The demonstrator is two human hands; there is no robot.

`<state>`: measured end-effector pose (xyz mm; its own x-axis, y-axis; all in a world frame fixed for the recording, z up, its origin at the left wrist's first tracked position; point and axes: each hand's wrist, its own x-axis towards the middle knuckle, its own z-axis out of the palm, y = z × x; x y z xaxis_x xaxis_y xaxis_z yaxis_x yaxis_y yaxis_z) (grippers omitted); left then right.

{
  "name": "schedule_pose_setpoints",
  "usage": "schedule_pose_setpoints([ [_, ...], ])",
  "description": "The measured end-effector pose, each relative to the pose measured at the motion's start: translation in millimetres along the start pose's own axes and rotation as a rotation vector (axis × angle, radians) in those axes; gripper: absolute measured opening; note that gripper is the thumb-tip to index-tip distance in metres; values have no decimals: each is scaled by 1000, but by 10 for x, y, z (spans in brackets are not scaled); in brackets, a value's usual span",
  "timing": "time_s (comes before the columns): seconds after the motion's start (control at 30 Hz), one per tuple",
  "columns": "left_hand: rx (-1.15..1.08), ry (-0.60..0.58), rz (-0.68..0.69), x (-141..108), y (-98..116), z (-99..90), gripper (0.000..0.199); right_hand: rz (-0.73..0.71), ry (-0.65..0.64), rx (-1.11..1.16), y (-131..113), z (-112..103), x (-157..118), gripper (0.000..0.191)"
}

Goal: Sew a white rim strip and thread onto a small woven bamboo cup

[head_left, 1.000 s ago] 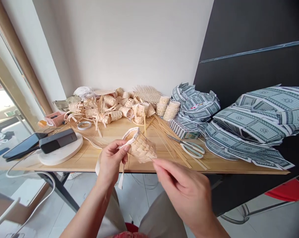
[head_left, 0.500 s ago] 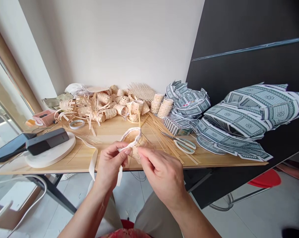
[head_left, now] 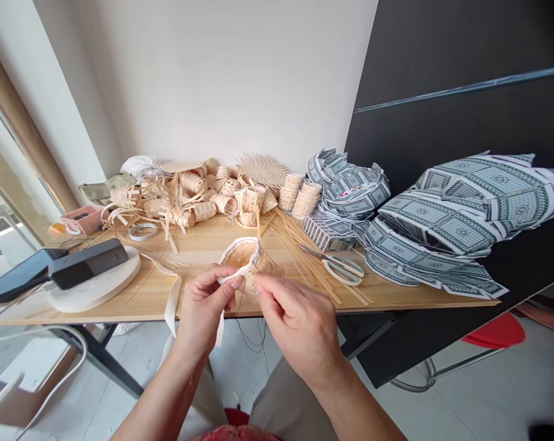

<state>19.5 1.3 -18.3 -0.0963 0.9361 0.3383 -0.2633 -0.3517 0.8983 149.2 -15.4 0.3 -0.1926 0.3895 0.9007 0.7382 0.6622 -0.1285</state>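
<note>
A small woven basket (head_left: 270, 264) lies tilted in front of me, its mouth facing up and left. White fabric tape (head_left: 233, 246) is bound over its rim, and a loose end hangs below. My left hand (head_left: 210, 294) pinches the tape and rim at the near edge between thumb and fingers. Close beside it, my right hand (head_left: 299, 312) is closed in a pinch at the basket's near side; what its fingertips hold is too small to make out. Dark thread (head_left: 253, 340) dangles below the basket in front of the table edge.
Scissors (head_left: 338, 266) and thin wooden strips (head_left: 304, 257) lie right of the basket. Several woven pieces (head_left: 203, 210) are piled behind. Folded-card constructions (head_left: 442, 214) stand at right. A round white board (head_left: 97, 294) bearing a black device (head_left: 88, 262) and a tape roll (head_left: 143, 231) are left.
My right hand has shifted slightly to the left, against the basket. The basket has tipped a little, and more of the dark thread hangs in view below it.
</note>
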Motion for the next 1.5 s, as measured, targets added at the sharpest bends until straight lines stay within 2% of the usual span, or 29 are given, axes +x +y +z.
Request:
schedule_pose_setpoints([
  [0.1,202,-1,155,-2,-5,-11,6,40,-5,15,7,7,-28,19],
  [0.27,713,29,667,-37,-44,-5,9,288,-37,104,2,44,-142,21],
  [0.37,874,18,838,-85,-114,19,11,405,-19,162,3,82,-204,20],
  [0.53,982,-27,912,-92,-224,1,12,524,-74,266,36,117,-255,18],
  [0.7,1070,5,986,-19,-244,-67,12,676,-167,465,58,133,-351,11],
  [0.77,1076,9,995,-18,-250,-69,11,726,-165,494,56,146,-385,14],
  [0.93,1081,-68,1009,-60,-308,-61,14,822,-155,545,70,156,-388,22],
  [1.03,1101,-118,1008,-51,-356,-106,15,775,-216,491,122,92,-369,18],
  [1.17,1155,-172,1014,-32,-378,-157,19,477,-51,194,190,-52,-291,13],
  [1.2,1176,-189,1017,-35,-375,-157,19,410,-65,135,194,-81,-257,14],
  [1.33,1232,-292,1013,-54,-358,-138,23,294,-359,-32,161,-111,-114,16],
  [1.4,1249,-329,1021,-58,-354,-140,24,311,-420,-92,145,-90,-77,17],
  [1.5,1269,-354,1057,-63,-344,-155,23,334,-437,-130,140,-52,-75,18],
])
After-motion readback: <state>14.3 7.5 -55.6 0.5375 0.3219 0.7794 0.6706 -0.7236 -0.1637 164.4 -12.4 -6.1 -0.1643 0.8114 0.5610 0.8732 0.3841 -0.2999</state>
